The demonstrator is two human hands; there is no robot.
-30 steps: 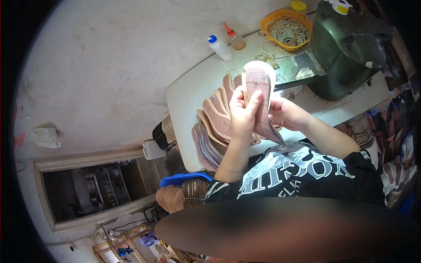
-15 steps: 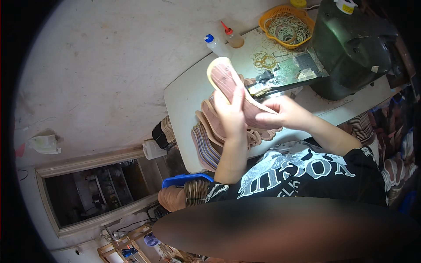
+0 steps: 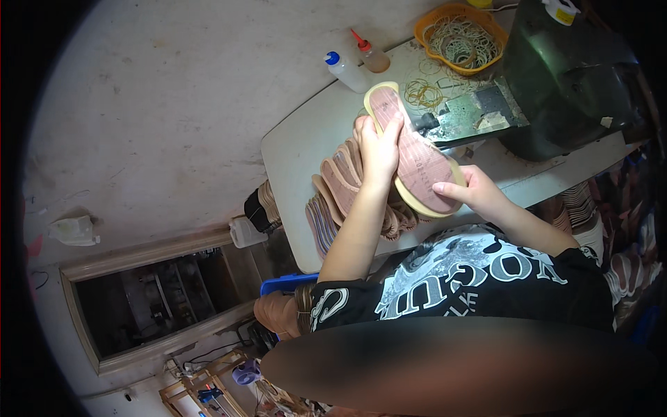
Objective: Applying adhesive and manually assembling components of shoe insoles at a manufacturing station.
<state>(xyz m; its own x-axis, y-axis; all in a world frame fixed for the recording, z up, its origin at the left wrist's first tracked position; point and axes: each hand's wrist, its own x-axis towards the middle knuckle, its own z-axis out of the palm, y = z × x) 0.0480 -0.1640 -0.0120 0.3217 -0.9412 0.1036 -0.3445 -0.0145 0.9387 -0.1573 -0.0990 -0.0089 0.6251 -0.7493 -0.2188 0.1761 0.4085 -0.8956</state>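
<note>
A pink shoe insole with a pale yellow rim [image 3: 417,161] lies slanted above the white table [image 3: 299,149], held at both ends. My left hand [image 3: 379,147] presses on its upper half with the fingers over the pink face. My right hand [image 3: 471,192] grips its lower end at the heel. Under the insole a fanned stack of similar brown-pink insoles [image 3: 340,191] rests on the table.
A dark green machine [image 3: 570,69] stands at the table's right. An orange basket of rubber bands [image 3: 460,35], loose bands [image 3: 417,89], a blue-capped bottle [image 3: 345,71] and a red-tipped bottle [image 3: 369,55] sit at the far edge. More insole stacks [image 3: 319,226] hang off the table's side.
The insole has swung from upright in both hands to a flatter slant, its toe toward the bottles. My left hand slid up along its face; my right hand moved down to its heel.
</note>
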